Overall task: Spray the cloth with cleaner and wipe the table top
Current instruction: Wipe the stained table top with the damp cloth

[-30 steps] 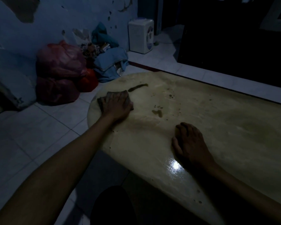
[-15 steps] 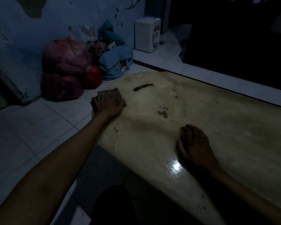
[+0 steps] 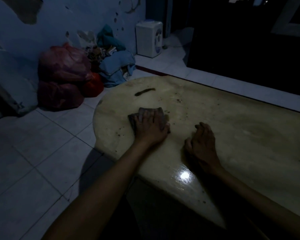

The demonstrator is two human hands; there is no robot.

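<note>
A low, pale yellow table top (image 3: pixel 232 132) with a rounded left end fills the right half of the view. My left hand (image 3: pixel 150 128) lies flat on a dark folded cloth (image 3: pixel 160 112), pressing it onto the table near the left end. My right hand (image 3: pixel 202 142) rests on the bare surface just to the right, fingers curled, holding nothing. A dark elongated smear (image 3: pixel 144 91) and small dark spots (image 3: pixel 178 100) mark the table beyond the cloth. No spray bottle is in view.
Red plastic bags (image 3: pixel 62 77) and a heap of blue cloth (image 3: pixel 117 70) sit against the wall at the left. A white water dispenser (image 3: pixel 149 38) stands in the far corner. White floor tiles (image 3: pixel 33 153) surround the table; the back right is dark.
My left hand has slid the cloth from the table's left edge rightwards and towards me, over the dark spot nearer my right hand. The right hand has stayed put.
</note>
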